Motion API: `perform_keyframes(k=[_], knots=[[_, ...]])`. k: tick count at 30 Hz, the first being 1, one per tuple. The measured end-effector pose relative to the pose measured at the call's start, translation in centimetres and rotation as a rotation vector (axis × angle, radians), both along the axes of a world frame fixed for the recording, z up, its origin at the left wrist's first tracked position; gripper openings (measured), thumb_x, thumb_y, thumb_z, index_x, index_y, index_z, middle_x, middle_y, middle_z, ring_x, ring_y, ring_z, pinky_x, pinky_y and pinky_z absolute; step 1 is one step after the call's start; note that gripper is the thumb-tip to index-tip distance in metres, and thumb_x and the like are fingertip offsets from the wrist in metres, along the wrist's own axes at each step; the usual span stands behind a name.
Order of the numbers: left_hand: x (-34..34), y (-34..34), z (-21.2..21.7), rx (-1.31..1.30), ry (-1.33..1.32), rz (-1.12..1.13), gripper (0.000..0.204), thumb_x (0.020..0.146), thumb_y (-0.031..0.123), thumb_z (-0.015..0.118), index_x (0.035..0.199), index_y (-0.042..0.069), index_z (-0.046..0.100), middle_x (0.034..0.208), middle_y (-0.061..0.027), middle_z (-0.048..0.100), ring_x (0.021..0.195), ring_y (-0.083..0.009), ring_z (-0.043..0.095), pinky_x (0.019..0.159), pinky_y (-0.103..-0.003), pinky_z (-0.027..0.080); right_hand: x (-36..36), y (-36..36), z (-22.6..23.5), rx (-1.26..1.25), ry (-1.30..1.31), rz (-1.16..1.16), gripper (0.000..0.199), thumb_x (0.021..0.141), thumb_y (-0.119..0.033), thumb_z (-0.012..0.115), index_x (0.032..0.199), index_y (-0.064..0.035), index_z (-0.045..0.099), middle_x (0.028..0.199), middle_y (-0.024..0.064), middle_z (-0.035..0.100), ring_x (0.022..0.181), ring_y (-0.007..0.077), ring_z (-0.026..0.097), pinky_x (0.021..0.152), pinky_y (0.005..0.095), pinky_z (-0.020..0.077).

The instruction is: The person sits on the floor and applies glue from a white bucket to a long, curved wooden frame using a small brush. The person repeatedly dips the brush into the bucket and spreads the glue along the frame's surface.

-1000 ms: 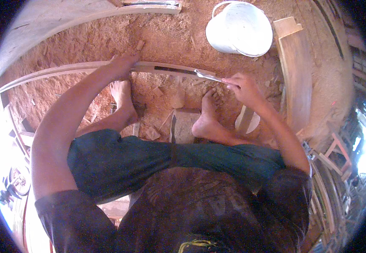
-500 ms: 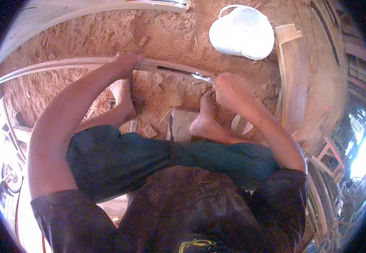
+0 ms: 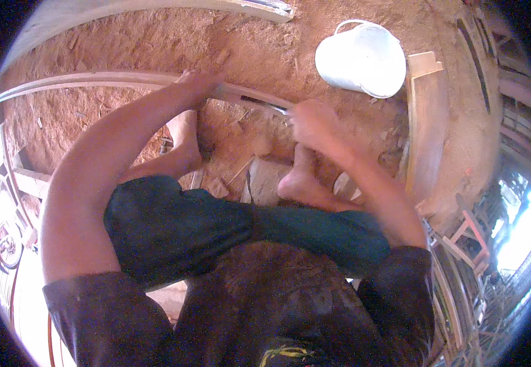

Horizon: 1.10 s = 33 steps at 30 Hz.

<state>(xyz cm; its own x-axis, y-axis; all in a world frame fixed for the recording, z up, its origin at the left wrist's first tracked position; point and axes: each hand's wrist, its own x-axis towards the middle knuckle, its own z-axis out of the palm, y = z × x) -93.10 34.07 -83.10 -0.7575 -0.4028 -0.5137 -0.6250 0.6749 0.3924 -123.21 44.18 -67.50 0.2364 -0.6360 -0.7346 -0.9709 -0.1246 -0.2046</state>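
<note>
Shifted leftward, blurred right hand (image 3: 314, 122) grips a slim metal blade (image 3: 270, 106) along the long curved pale wooden strip (image 3: 94, 79), left hand (image 3: 197, 82) clamping it.

The floor (image 3: 125, 43) is bare reddish earth, strewn with sawdust, wood chips and small offcuts. A long, pale curved strip of wood (image 3: 94, 79) lies across it from the far left toward the middle. A white bucket (image 3: 362, 58) with a thin handle stands on the earth at the upper right, and just beside it a pale plank (image 3: 427, 134) lies lengthwise along the right side. Another pale board (image 3: 247, 7) lies at the top edge. Two bare feet (image 3: 186, 144) rest on the earth, with a flat grey block (image 3: 265, 180) and scattered wood scraps (image 3: 216, 186) between them. Loose wooden frames (image 3: 461, 244) lie heaped at the right.
</note>
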Motion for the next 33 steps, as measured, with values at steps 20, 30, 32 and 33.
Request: perform_keyframes(k=[20, 30, 32, 33], knots=[[-0.2, -1.8, -1.0, 0.103, 0.009, 0.067, 0.046, 0.076, 0.001, 0.081, 0.118, 0.005, 0.065, 0.105, -0.0235, 0.074, 0.104, -0.0466, 0.073, 0.088, -0.055, 0.059, -6.2, 11.8, 4.4, -0.066, -0.165, -0.874, 0.034, 0.105, -0.016, 0.064, 0.135, -0.0012, 0.072, 0.104, 0.0160, 0.081, 0.080, 0.0247, 0.075, 0.076, 0.0409, 0.0599], [0.9, -0.6, -1.3, 0.028, 0.072, -0.005, 0.050, 0.078, -0.001, 0.081, 0.124, 0.008, 0.064, 0.107, -0.0232, 0.075, 0.108, -0.0465, 0.073, 0.089, -0.056, 0.058, -5.6, 7.2, 7.7, -0.223, 0.021, -0.271, 0.031, 0.098, -0.010, 0.063, 0.124, -0.0063, 0.080, 0.097, 0.0248, 0.078, 0.089, 0.0438, 0.077, 0.080, 0.0521, 0.0609], [0.0, -0.8, -0.9, 0.084, -0.001, 0.002, 0.056, 0.077, -0.002, 0.081, 0.129, 0.008, 0.063, 0.110, -0.0236, 0.075, 0.111, -0.0460, 0.073, 0.093, -0.056, 0.058, -5.7, 6.6, 7.1, -0.197, 0.078, -0.199, 0.029, 0.095, -0.008, 0.063, 0.117, -0.0065, 0.082, 0.094, 0.0256, 0.077, 0.087, 0.0444, 0.076, 0.078, 0.0544, 0.0606], [-0.5, -0.8, -0.3, 0.128, -0.049, 0.010, 0.060, 0.077, -0.002, 0.081, 0.133, 0.008, 0.062, 0.112, -0.0238, 0.075, 0.113, -0.0457, 0.073, 0.095, -0.057, 0.058, -6.1, 6.7, 6.4, -0.197, 0.091, -0.186, 0.028, 0.093, -0.008, 0.064, 0.114, -0.0064, 0.082, 0.094, 0.0259, 0.077, 0.086, 0.0442, 0.076, 0.077, 0.0552, 0.0604]])
